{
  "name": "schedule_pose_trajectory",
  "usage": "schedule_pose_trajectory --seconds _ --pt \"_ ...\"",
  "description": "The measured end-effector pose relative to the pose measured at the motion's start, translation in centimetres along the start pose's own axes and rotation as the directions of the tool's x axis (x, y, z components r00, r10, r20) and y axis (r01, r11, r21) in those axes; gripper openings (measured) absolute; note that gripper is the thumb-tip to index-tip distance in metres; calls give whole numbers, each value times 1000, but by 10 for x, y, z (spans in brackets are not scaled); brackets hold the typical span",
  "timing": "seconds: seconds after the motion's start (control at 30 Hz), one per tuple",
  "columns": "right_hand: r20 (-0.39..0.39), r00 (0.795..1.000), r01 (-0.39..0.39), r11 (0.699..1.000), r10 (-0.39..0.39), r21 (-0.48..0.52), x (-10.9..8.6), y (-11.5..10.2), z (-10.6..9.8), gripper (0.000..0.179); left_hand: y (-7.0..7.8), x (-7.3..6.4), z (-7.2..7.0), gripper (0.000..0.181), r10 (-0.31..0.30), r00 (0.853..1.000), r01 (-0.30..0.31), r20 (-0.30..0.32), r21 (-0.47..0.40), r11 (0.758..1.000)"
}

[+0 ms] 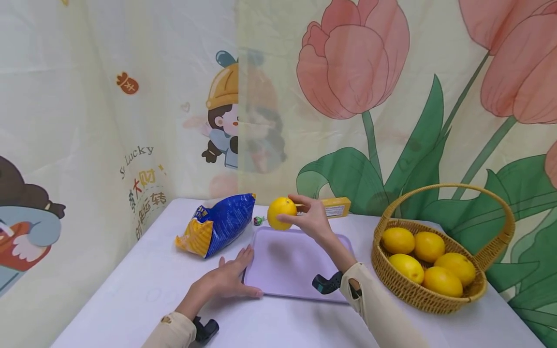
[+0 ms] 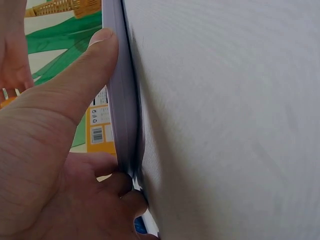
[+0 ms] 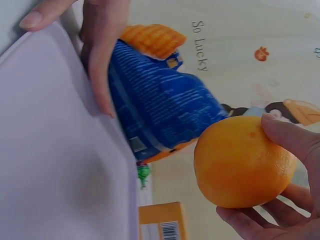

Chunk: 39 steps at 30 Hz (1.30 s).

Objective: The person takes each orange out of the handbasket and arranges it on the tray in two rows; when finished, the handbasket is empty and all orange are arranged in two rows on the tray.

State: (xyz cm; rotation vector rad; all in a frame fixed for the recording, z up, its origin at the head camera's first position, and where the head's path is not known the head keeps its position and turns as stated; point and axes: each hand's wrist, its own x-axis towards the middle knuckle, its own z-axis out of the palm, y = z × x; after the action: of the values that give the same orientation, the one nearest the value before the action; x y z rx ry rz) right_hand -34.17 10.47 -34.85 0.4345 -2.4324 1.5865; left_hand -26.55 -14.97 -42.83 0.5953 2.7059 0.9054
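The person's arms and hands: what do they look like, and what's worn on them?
The left hand and right hand wear no gloves. The left sleeve and right sleeve are pale beige, with a small gap near each cuff. A chunky black left wrist gadget and right wrist gadget show too.

head cam bright w/ soft shadow on tray; wrist pics dimmer, greyer.
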Motion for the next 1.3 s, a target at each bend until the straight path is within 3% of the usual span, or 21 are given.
schedule_pose_trajectory --seconds 0.33,0.53,0.77,1.0,1.3 --pt "8 1000 -18 998 18 -64 8 20 23 61 -4 4 5 129 -20 1000 20 -10 1 1000" --pt "9 998 -55 997 55 -45 12 31 35 62 -20 15 15 135 -11 1000 11 -12 9 1000" --pt "18 999 -44 999 45 -20 16 45 49 60 -7 4 8 130 0 1000 0 -19 9 1000" --pt "13 1000 -18 998 19 -54 21 56 57 60 10 -7 0 118 -59 998 59 -18 13 998" --pt "48 999 -18 998 21 -56 25 64 57 64 9 -3 -4 122 -57 998 57 5 14 998"
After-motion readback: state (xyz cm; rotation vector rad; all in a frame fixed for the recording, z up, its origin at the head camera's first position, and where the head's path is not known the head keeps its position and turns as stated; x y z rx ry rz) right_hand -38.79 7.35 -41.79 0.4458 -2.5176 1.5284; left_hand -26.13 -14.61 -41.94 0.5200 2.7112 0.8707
